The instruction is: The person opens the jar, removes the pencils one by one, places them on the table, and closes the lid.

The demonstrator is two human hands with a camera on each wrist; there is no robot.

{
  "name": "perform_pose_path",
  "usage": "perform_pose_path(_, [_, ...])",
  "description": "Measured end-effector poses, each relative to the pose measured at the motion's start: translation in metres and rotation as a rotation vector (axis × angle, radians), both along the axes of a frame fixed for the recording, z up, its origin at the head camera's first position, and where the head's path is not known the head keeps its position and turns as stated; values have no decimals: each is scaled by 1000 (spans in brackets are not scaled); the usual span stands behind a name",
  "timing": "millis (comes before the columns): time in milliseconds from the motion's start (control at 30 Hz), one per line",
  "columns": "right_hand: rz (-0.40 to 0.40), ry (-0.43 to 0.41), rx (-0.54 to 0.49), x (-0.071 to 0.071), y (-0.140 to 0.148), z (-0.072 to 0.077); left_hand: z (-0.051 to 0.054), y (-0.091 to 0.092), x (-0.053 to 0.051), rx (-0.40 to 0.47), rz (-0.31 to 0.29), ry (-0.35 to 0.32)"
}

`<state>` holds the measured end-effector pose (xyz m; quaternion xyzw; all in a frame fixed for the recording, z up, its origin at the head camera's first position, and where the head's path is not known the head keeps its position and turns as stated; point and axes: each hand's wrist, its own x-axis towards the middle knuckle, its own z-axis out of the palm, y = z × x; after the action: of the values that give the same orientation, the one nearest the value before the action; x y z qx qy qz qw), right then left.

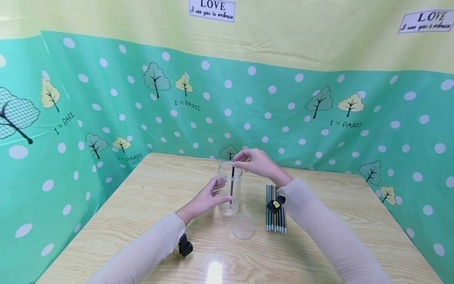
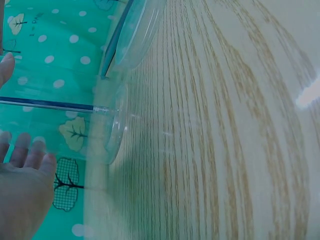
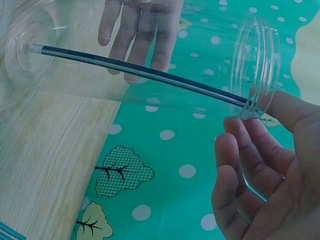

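Note:
A clear plastic jar (image 1: 238,191) stands upright on the table, its mouth uncovered. My left hand (image 1: 207,196) holds it from the left, thumb in front and fingers behind; the right wrist view shows those fingers through the wall. Inside the jar a dark pencil (image 3: 145,74) with light stripes stands slightly tilted, its eraser end down at the bottom. At the rim, thumb and forefinger of my right hand (image 1: 258,163) pinch the pencil's top end. The other fingers of that hand are loosely bent outside the jar.
A round clear lid (image 1: 243,227) lies on the wooden table (image 1: 170,185) just in front of the jar. To the right, partly under my right forearm, several pencils (image 1: 271,223) lie side by side, eraser ends toward me. A patterned cloth (image 1: 269,106) hangs behind the table.

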<state>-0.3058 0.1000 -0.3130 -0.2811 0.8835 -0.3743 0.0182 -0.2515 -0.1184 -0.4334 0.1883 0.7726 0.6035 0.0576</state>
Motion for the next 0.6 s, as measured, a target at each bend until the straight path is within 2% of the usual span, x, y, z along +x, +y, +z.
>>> perform_pose_path(167, [-4, -17, -2, -1, -2, -1, 2, 2, 2, 2, 10, -10])
perform_pose_path(333, [-10, -32, -6, 0, -3, -2, 17, 3, 12, 13, 1, -30])
perform_pose_path(433, [-14, -34, -10, 0, -4, -2, 24, 4, 19, 21, -7, -19])
perform_pose_path(600, [-12, -29, -20, 1, -3, -1, 26, 4, 21, 20, -3, -11])
